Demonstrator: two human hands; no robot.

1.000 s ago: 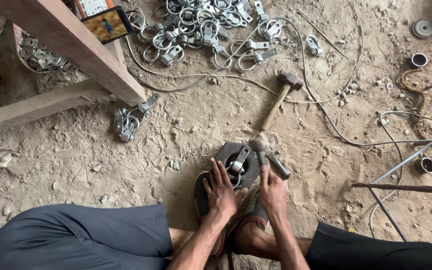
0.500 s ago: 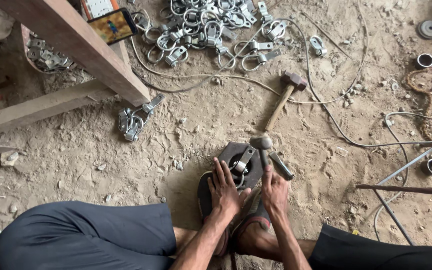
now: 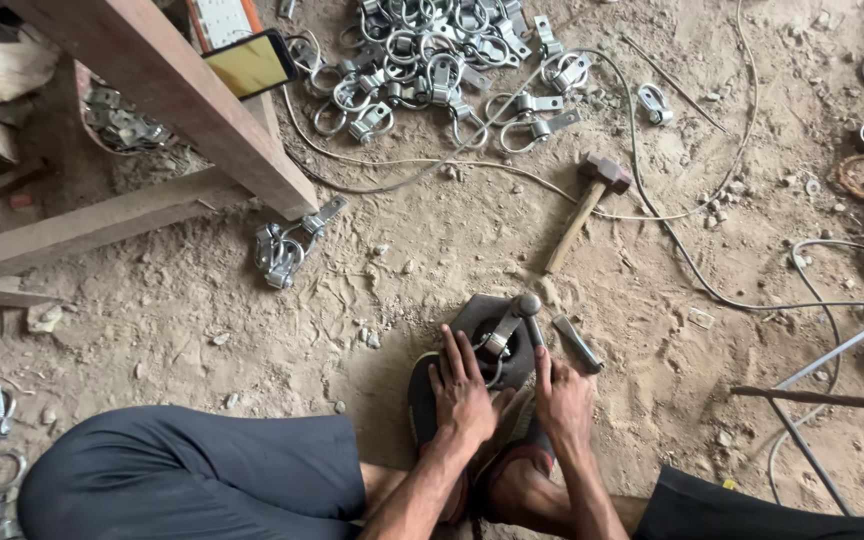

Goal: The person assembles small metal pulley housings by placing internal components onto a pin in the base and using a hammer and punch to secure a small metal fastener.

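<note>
Both hands are down on the dark metal block on the sandy floor. Left hand lies flat, fingers spread, pressing a metal clamp against it. Right hand has its fingers curled around a short rod. A hammer lies well beyond, near the clamp pile.

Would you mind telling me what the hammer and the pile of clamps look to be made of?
The hammer: a pale, bare wooden handle with visible grain colour, and a dark, dull head, probably steel. The pile of clamps: bright silvery metal with a sheen, likely plated or galvanised steel, though the coating cannot be confirmed.
</note>
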